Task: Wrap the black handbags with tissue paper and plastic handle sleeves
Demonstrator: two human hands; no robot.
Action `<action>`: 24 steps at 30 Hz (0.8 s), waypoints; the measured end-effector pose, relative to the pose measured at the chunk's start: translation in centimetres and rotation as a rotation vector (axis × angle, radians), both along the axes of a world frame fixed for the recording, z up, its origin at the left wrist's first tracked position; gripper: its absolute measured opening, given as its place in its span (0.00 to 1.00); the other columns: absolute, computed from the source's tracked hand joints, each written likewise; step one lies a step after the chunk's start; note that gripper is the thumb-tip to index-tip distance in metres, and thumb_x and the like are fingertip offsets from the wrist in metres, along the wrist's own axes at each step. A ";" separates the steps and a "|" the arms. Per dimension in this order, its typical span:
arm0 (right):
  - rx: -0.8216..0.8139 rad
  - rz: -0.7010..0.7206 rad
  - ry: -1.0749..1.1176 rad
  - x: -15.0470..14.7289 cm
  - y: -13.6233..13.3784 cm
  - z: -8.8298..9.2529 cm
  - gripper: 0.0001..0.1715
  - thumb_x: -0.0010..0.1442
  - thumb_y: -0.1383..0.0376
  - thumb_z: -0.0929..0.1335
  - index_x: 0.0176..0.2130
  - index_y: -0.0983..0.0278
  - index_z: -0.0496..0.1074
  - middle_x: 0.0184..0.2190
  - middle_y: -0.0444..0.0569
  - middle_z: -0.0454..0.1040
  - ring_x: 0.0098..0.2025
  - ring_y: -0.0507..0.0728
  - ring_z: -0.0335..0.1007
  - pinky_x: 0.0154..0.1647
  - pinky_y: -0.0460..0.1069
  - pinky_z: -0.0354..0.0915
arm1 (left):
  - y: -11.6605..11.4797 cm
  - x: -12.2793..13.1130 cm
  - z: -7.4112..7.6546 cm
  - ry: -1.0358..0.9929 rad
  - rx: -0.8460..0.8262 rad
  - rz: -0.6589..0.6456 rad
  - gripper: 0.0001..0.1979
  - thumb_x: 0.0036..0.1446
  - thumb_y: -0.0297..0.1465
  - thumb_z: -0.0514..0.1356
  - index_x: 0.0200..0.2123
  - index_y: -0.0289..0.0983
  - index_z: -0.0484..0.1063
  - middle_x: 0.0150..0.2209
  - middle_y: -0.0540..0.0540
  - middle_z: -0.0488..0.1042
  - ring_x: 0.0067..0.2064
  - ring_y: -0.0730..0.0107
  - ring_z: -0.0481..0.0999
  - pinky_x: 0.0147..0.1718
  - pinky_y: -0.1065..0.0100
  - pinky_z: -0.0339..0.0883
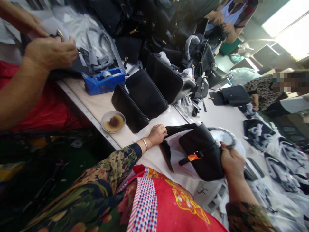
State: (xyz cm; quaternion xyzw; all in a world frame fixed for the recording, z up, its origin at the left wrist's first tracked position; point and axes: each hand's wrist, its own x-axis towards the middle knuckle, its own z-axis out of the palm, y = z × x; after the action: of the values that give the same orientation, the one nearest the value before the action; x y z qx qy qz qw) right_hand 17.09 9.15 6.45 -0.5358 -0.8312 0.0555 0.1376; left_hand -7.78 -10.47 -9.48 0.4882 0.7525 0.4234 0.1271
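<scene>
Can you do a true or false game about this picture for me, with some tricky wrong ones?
1. The right hand holds a black bag. True.
2. The tape dispenser is red. False: the tape dispenser is blue.
3. There is a bracelet on the left wrist. True.
4. The dish is on top of a bag. False: the dish is on the table.
5. The apron is plain green. False: the apron is red, with a yellow pattern.
</scene>
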 end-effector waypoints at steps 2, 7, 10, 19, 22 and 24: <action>-0.001 -0.023 0.003 0.2 0.1 0.0 0.30 0.62 0.50 0.62 0.48 0.67 0.80 0.44 0.61 0.79 0.49 0.69 0.71 0.43 0.56 0.63 | -1.0 -0.1 -0.1 -0.048 0.102 0.007 0.06 0.61 0.29 0.60 0.30 0.38 0.71 0.39 0.41 0.72 0.45 0.59 0.72 0.49 0.57 0.68; 0.011 -0.035 0.001 0.0 -0.1 0.2 0.31 0.62 0.50 0.61 0.48 0.67 0.80 0.41 0.61 0.80 0.47 0.69 0.71 0.40 0.55 0.62 | -2.6 -0.3 -0.3 -0.168 0.274 -0.146 0.06 0.62 0.24 0.54 0.33 0.38 0.68 0.54 0.37 0.70 0.56 0.61 0.71 0.57 0.58 0.66; 0.015 -0.045 -0.016 -0.4 -0.2 0.3 0.32 0.62 0.49 0.61 0.47 0.67 0.80 0.39 0.61 0.80 0.45 0.68 0.72 0.39 0.55 0.61 | -2.6 -1.1 -0.3 -0.194 0.192 -0.277 0.06 0.62 0.24 0.54 0.35 0.38 0.69 0.47 0.41 0.76 0.50 0.63 0.75 0.52 0.61 0.69; 0.005 -0.026 0.003 -1.1 0.0 0.3 0.32 0.61 0.48 0.61 0.44 0.68 0.80 0.37 0.60 0.79 0.44 0.67 0.70 0.39 0.55 0.61 | -0.8 -1.1 0.4 -0.117 0.167 -0.399 0.15 0.55 0.30 0.62 0.47 0.37 0.73 0.42 0.43 0.76 0.46 0.61 0.75 0.50 0.62 0.68; -0.002 -0.015 -0.001 -1.3 0.0 0.6 0.32 0.62 0.48 0.60 0.44 0.68 0.80 0.37 0.60 0.79 0.43 0.66 0.70 0.40 0.54 0.61 | 0.0 0.1 0.1 -0.191 0.205 -0.315 0.09 0.58 0.29 0.57 0.40 0.36 0.76 0.39 0.42 0.77 0.43 0.63 0.74 0.48 0.63 0.68; 0.011 -0.007 -0.011 -1.4 0.0 0.7 0.32 0.63 0.48 0.60 0.43 0.68 0.80 0.35 0.60 0.78 0.41 0.65 0.70 0.40 0.54 0.60 | 0.4 0.3 -0.4 -0.328 0.213 -0.276 0.08 0.58 0.29 0.57 0.34 0.36 0.77 0.35 0.45 0.77 0.39 0.65 0.75 0.43 0.66 0.69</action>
State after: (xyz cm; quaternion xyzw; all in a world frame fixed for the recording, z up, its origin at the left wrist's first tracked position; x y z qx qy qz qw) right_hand 15.72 9.20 7.13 -0.5383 -0.8303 0.0478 0.1362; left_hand -7.48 -10.04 -9.91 0.5216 0.5991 0.5527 0.2520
